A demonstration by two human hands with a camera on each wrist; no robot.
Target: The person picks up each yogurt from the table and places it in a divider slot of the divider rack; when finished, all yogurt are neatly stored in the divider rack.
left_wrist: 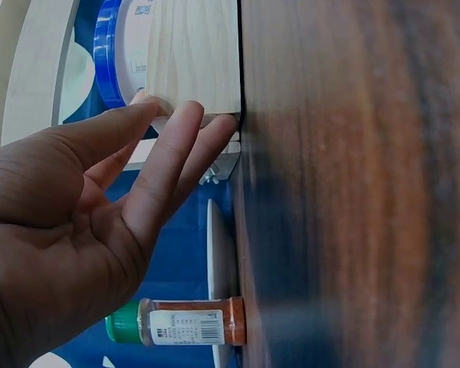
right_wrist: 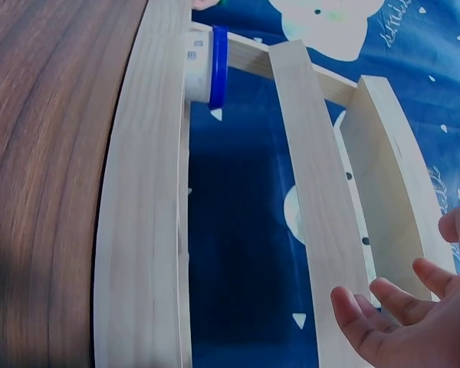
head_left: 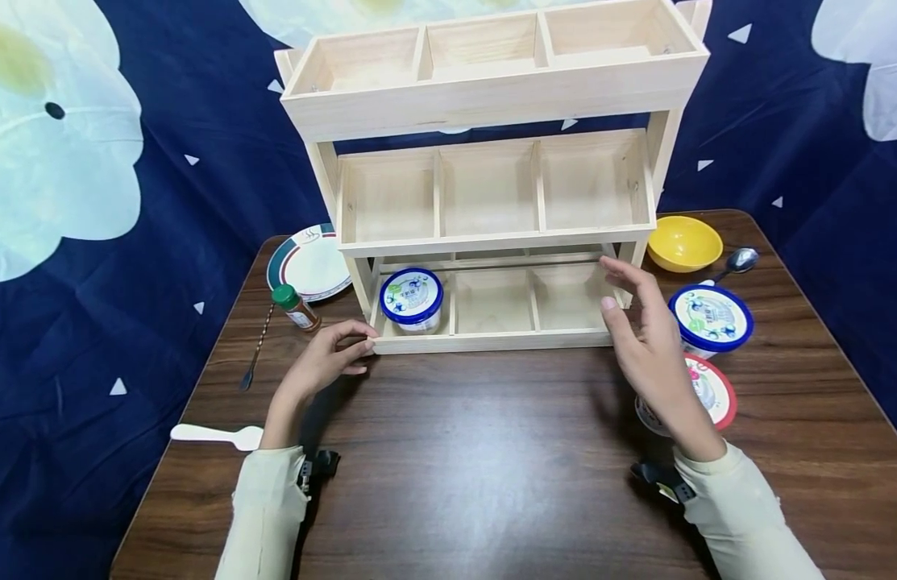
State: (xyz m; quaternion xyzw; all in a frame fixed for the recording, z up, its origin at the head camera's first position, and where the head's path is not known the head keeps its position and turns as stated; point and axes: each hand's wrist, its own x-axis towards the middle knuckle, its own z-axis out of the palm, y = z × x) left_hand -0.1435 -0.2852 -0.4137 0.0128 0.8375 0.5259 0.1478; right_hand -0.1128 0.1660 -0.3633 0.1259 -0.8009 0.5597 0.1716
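1. Navy flowered cloth [head_left: 56, 362]: hangs behind the table.
2. Table [head_left: 448, 459]: dark woodgrain, carries everything below.
3. Wooden rack [head_left: 492, 240]: three tiers, at the table's back edge, roughly mid-width.
4. Plate [head_left: 313, 264]: back left corner, partly hidden by the rack's left upright.
5. Right hand [head_left: 647, 342]: fingers spread, nothing held, by the rack's right end; can't tell if touching. Covers part of the red-lid tub.
6. Left hand [head_left: 325, 362]: thumb and forefinger pinch the rack's bottom tier at its front left corner; other fingers extended.
7. Blue-lid tub [head_left: 412, 296]: rack's bottom left compartment, upright.
8. Second blue-lid tub [head_left: 712, 318]: toward the table's right edge, just beyond the red-lid tub [head_left: 712, 395].
9. Yellow bowl [head_left: 683, 246]: near the back right corner.
10. White spoon [head_left: 212, 435]: by the left edge.
11. Metal spoon [head_left: 740, 259]: right edge side, handle partly blocked by the second blue-lid tub.
12. Twisted-handle spoon [head_left: 258, 350]: near the left edge.
13. Green-capped jar [head_left: 297, 309]: standing, between plate and left hand.
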